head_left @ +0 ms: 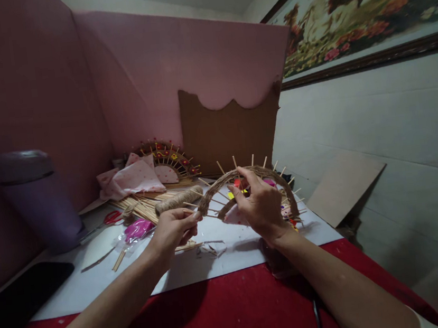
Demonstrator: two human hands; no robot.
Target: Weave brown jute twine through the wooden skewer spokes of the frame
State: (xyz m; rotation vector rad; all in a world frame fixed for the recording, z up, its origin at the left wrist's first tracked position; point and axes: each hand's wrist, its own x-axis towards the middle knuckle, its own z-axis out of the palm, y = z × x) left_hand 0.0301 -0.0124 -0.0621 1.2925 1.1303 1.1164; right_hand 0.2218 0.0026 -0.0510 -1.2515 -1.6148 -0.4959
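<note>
Between my hands is a half-round fan frame (pixel 221 182) of thin wooden sticks, with brown twine wound in arcs across them. My left hand (pixel 175 230) pinches the frame's left end, fingers closed on the sticks and twine. Over the frame's middle, my right hand (pixel 259 204) has its fingers curled round the twine arc, closed on it. The frame is held just above a white sheet (pixel 233 252). A spool of brown twine (pixel 178 200) lies on the table behind my left hand.
A finished decorated fan (pixel 169 165), pink dotted cloth (pixel 135 179), loose sticks (pixel 140 206), red-handled scissors (pixel 111 217) and a pink packet (pixel 137 230) lie at the back left. A purple flask (pixel 38 202) and a black phone (pixel 20 300) are on the left. A pink backboard stands behind.
</note>
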